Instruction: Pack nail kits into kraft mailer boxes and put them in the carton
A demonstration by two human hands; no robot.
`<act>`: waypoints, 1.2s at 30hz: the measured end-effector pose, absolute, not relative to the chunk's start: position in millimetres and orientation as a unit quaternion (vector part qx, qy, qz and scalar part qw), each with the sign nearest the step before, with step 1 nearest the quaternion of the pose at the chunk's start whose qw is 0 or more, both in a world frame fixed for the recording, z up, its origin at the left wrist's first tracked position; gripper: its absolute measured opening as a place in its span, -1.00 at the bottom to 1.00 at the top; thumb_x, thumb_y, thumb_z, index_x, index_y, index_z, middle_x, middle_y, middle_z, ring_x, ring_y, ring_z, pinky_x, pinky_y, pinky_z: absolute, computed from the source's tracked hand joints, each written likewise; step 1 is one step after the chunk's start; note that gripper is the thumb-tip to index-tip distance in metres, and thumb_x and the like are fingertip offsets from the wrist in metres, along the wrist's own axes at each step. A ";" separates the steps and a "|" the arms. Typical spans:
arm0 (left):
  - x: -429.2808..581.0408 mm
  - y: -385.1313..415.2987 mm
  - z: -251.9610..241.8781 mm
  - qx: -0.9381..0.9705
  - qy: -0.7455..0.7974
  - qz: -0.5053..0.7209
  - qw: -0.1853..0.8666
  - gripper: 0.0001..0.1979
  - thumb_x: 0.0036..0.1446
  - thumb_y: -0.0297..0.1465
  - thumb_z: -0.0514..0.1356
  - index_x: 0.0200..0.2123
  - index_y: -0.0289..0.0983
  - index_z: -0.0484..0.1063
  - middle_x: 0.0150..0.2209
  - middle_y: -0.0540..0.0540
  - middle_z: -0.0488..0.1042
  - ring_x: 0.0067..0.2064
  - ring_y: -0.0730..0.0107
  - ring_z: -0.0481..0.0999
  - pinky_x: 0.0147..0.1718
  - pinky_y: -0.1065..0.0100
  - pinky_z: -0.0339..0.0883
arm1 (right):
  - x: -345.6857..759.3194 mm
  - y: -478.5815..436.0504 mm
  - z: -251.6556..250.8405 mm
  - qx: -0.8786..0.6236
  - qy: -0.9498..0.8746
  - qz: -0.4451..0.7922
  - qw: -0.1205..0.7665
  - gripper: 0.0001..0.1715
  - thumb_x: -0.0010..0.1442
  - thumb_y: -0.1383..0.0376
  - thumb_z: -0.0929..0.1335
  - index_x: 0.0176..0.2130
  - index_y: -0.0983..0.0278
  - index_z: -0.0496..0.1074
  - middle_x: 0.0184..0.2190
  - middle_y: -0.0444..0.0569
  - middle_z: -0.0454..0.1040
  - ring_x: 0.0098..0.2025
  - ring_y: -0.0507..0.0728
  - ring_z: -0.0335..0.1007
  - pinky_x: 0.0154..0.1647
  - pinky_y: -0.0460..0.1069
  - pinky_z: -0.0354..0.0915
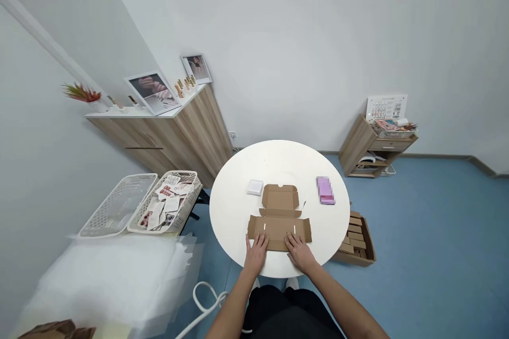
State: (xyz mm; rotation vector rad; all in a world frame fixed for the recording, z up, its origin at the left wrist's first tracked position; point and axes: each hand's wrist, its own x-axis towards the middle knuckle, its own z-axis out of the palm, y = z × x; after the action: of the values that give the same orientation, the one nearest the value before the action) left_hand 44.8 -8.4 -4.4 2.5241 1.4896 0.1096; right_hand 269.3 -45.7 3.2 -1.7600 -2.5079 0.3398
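A brown cardboard box blank [279, 225] lies unfolded on the round white table [230, 222], its lid panel pointing away from me. My left hand [256, 251] rests on the near left part of the blank, fingers stretched out. On the near right part lies my right hand [300, 251], fingers spread flat. Two small white strips show on the blank just ahead of the fingertips. Beyond it to the left is a small white square item [255, 187]. To the right lies a purple packet [325, 190], blurred in the picture. A tiny dark object [304, 204] sits beside the blank.
An open carton [368, 254] of brown boxes stands on the floor at the right. Left of the table are a white basket [194, 196] of printed cards, another white basket [103, 228] and white sheets [99, 275]. Wooden cabinets [207, 132] stand against the walls.
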 end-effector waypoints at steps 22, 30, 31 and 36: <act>86.0 26.0 -4.0 0.861 0.418 0.128 0.262 -0.65 0.22 -0.53 -0.02 -0.04 -0.23 0.47 0.01 -0.14 0.54 0.07 0.22 0.49 0.18 -0.05 0.22 | 259.9 14.6 42.6 -0.665 -0.682 0.303 -0.011 -0.74 0.15 0.41 0.29 -0.27 0.26 0.57 -0.18 0.03 0.59 -0.12 0.16 0.47 -0.16 -0.06 0.25; 84.8 23.8 -3.6 0.863 0.411 0.140 0.260 -0.64 0.19 -0.61 -0.02 -0.12 -0.21 0.50 0.02 -0.12 0.54 0.06 0.26 0.49 0.15 0.02 0.25 | 292.3 57.9 39.7 -0.781 -0.512 0.319 0.161 -0.80 0.18 0.29 0.24 -0.36 0.26 0.43 -0.34 -0.04 0.51 -0.27 0.10 0.39 -0.24 -0.07 0.23; 84.8 23.7 -4.3 0.864 0.409 0.138 0.260 -0.64 0.20 -0.61 -0.02 -0.11 -0.21 0.50 0.03 -0.13 0.53 0.07 0.26 0.49 0.15 0.02 0.25 | 297.1 65.7 39.2 -0.797 -0.498 0.292 0.176 -0.82 0.18 0.30 0.23 -0.30 0.26 0.41 -0.27 -0.01 0.49 -0.20 0.11 0.38 -0.18 -0.06 0.23; 84.8 24.9 -10.5 0.869 0.405 0.121 0.258 -0.64 0.23 -0.61 -0.03 -0.10 -0.22 0.49 0.06 -0.15 0.51 0.10 0.29 0.48 0.16 0.04 0.23 | 307.2 95.7 32.0 -0.849 -0.356 0.305 0.246 -0.56 0.09 0.23 0.33 -0.02 0.26 0.25 -0.09 0.08 0.44 -0.10 0.16 0.39 -0.19 -0.03 0.30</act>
State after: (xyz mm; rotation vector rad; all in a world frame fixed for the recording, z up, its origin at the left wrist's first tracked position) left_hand 84.8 24.9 -10.5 2.3562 1.0970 0.3278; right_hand 307.2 95.7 32.0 -2.3160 -0.9710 0.8319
